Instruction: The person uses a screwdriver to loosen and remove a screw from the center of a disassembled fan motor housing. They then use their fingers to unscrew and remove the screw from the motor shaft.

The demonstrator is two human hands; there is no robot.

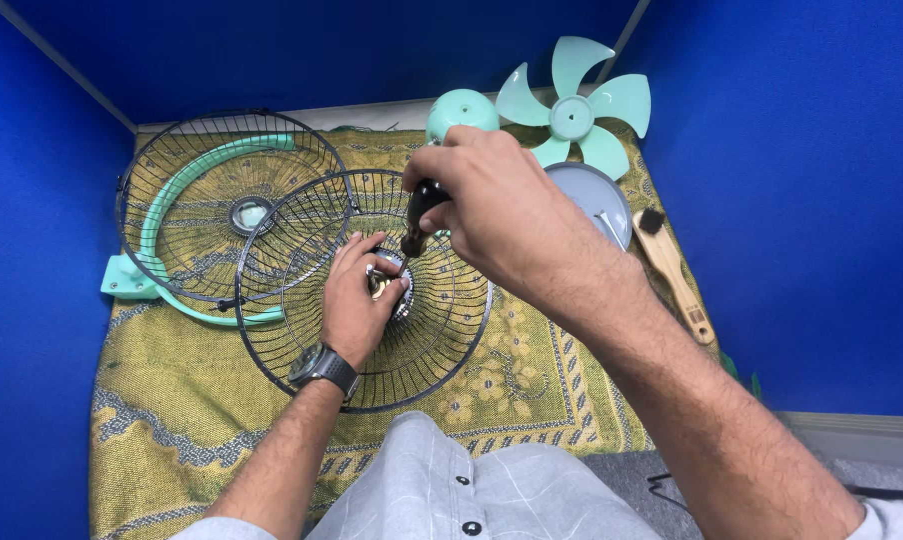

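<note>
Black wire fan guard [442, 330] — tilted, on yellow cloth [532, 370]

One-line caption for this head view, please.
Right hand drives a dark-handled screwdriver into the hub of a black wire fan guard steadied by the left hand, on a yellow patterned cloth.

Count: two wire fan guards [367, 290] [232, 205], one five-bladed mint fan blade [572, 115], one wooden brush [675, 272], one grey disc [590, 195], one wristwatch [324, 366].

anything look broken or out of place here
Nothing looks broken. The fan is simply in pieces on the yellow cloth: two wire guards overlap, and the green blade lies apart at the back. A brush hangs slightly over the cloth's right edge.
</note>
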